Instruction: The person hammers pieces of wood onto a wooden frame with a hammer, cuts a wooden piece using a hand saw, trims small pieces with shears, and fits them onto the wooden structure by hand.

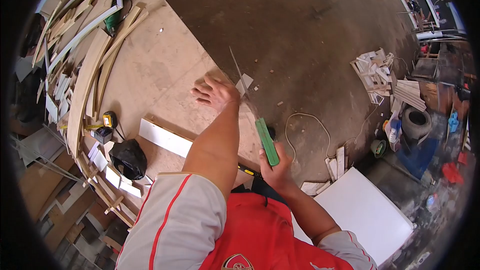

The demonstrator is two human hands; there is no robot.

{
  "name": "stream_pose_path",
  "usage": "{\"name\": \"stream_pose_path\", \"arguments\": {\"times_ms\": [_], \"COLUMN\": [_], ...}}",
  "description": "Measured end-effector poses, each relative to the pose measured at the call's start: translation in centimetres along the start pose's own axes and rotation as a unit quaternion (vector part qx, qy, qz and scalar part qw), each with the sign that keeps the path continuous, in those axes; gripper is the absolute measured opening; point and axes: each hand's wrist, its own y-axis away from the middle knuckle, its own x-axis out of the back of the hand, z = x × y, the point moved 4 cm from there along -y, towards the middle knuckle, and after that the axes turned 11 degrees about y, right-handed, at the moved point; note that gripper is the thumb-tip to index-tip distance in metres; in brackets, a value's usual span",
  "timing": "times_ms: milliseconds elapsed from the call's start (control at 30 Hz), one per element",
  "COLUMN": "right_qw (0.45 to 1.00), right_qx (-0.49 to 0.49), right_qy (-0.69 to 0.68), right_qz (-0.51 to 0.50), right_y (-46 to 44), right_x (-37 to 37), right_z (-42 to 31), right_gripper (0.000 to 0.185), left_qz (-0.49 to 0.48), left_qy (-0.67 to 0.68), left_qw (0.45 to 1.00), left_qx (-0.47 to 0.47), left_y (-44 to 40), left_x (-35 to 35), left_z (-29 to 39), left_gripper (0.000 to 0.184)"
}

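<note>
Green saw (263, 131), perhaps plastic-handled, in right fingers (283, 155)

- This is looking like a woodworking workshop.
- A green-handled handsaw (268, 142) is extending from the right hand (276, 167).
- Wooden strips (86, 90) and a tape measure (109, 119) are lying on the desk (165, 55), left of the left hand (215, 92).
- A green power tool (112, 21) is resting ahead and left of that hand.
- Wood scraps (382, 72) are lying on the floor (280, 20), well right of both hands.
</note>
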Motion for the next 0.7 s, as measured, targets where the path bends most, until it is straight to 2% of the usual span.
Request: {"name": "stream_pose_path", "arguments": {"times_ms": [67,167,267,367,467,600,700], "right_qw": [1.0,1.0,1.0,1.0,1.0,0.999,1.0], "right_qx": [0.001,0.006,-0.007,-0.005,-0.005,0.034,0.024], "right_qy": [0.002,0.001,-0.009,-0.005,-0.005,-0.007,0.002], "right_qz": [-0.002,-0.001,-0.011,-0.015,-0.009,0.006,0.015], "right_y": [0.1,-0.1,0.3,0.2,-1.4,-2.3,-0.2], "right_x": [0.0,-0.2,-0.4,0.3,0.1,0.3,1.1], "right_z": [0.0,-0.2,-0.2,-0.9,-0.3,-1.2,-1.6], "right_gripper": [0.014,0.014,0.013,0.013,0.012,0.01,0.01], "left_qz": [-0.036,-0.031,0.017,-0.013,-0.028,-0.013,-0.015], "left_qy": [-0.007,-0.018,0.005,-0.004,0.01,0.004,0.003], "left_qw": [0.999,0.999,1.0,1.0,0.999,1.0,1.0], "left_qx": [0.023,0.021,-0.015,0.021,0.017,0.017,0.024], "left_y": [0.0,-0.1,-0.1,-0.1,0.0,0.0,0.0], "left_x": [0.6,0.6,-0.6,0.2,0.5,0.2,0.6], "left_z": [0.6,0.5,-0.6,0.2,0.2,0.2,0.5], "left_gripper": [0.049,0.049,0.053,0.048,0.048,0.047,0.047]}}
